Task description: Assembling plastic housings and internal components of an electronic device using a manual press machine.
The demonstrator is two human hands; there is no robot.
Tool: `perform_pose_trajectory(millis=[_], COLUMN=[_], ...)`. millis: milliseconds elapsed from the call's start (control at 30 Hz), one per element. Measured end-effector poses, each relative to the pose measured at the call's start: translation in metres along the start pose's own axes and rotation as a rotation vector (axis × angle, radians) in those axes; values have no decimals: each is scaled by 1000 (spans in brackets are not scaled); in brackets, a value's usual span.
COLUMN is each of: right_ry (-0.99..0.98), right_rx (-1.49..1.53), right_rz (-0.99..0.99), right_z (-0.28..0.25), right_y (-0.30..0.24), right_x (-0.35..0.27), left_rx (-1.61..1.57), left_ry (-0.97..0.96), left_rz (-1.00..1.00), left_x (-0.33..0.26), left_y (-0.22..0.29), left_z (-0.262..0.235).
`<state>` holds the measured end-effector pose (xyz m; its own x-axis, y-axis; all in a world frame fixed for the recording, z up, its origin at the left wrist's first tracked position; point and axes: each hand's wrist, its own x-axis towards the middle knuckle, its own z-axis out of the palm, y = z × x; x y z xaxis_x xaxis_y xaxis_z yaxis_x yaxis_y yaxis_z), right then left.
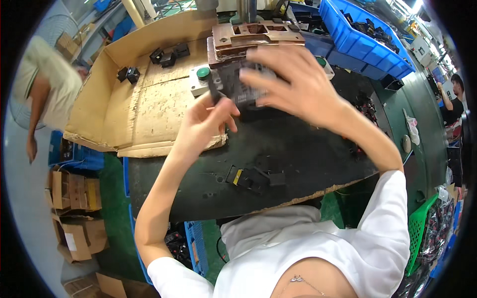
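My left hand (206, 124) pinches a thin dark part (213, 93) between thumb and fingers, just in front of a grey box with a green push button (202, 73). My right hand (293, 84) reaches across a dark ribbed block (241, 89) under a brown metal press fixture (248, 37), fingers curled around the block's right side. The two hands are close together, almost touching. A few small black parts (253, 179) lie on the dark bench top (298, 159) near my body.
A flattened cardboard sheet (144, 99) with several black parts (169, 55) covers the left of the bench. Blue crates (362, 42) of black parts stand at the back right. Cardboard boxes (74, 193) sit on the floor at left. Other people stand at far left (44, 84) and far right (454, 94).
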<state>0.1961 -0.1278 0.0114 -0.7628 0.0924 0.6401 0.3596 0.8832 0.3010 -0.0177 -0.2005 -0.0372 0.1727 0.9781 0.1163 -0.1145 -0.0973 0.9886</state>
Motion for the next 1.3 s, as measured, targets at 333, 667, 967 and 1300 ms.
perform_pose_trajectory(millis=[333, 667, 967, 1300], right_ry=[155, 187, 174, 194], right_rx=[671, 656, 527, 509], right_rz=[725, 667, 598, 579], right_z=[-13, -12, -14, -17], right_y=[-16, -18, -24, -27], right_x=[-56, -63, -67, -64], left_rx=[823, 914, 811, 939], left_ry=[101, 48, 282, 236], left_rz=[652, 720, 819, 911], left_x=[-3, -1, -4, -4], left_y=[-6, -4, -1, 3], left_z=[6, 3, 10, 11])
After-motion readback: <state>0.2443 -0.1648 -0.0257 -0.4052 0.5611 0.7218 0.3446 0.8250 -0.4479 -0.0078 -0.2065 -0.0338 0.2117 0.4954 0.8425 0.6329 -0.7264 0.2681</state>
